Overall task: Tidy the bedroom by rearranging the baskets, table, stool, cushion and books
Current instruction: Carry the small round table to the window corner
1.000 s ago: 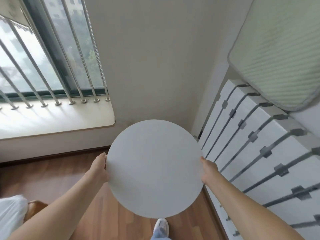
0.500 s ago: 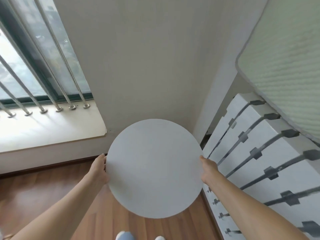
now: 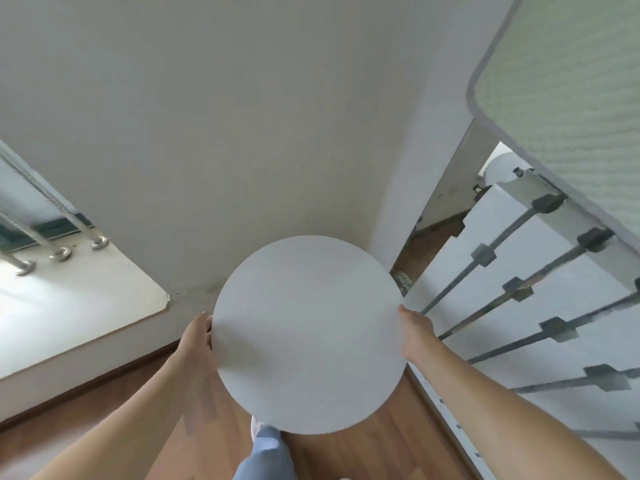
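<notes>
A round white table (image 3: 308, 334) is held in front of me above the wooden floor; only its flat top shows, its legs are hidden underneath. My left hand (image 3: 197, 336) grips its left rim and my right hand (image 3: 415, 330) grips its right rim. The table is close to the corner of the wall, beside the white bed frame. My leg and shoe show just below the table's near edge.
A white bed frame (image 3: 540, 306) with grey metal rods stands along the right, a pale green mattress (image 3: 571, 91) above it. A window sill (image 3: 69, 306) with metal bars lies to the left. A gap of wooden floor (image 3: 426, 244) opens between wall and bed.
The view has swung to the right and tilted; the window has slid off to the left and the gap behind the bed frame has come into sight. Both hands keep their grip on the table.
</notes>
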### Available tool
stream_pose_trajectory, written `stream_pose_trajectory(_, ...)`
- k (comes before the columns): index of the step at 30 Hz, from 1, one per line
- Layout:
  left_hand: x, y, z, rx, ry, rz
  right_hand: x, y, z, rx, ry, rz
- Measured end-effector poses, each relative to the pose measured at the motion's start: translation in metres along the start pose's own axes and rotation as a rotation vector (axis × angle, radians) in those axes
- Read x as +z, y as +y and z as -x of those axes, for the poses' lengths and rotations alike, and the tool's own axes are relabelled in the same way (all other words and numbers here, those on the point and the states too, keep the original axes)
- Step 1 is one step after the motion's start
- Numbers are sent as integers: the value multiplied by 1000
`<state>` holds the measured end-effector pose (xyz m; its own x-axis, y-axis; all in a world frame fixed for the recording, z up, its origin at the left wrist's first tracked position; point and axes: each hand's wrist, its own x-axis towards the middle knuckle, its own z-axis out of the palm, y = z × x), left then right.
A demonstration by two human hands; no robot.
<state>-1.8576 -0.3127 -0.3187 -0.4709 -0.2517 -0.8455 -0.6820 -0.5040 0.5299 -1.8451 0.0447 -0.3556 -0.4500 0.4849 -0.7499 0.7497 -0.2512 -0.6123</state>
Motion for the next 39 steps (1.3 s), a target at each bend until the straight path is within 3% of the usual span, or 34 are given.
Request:
stream_pose_trajectory(14,79,63,-124,-134,-168,-204,75,-17,-50,88,188,-179)
stream_pose_trajectory(30,147,30,-276,-89,-148,-233,116,42,-202,174,197,-413)
stream_pose_trajectory(39,193,11,-343,-64,-151,-253,123,48,-269,163,222,-408)
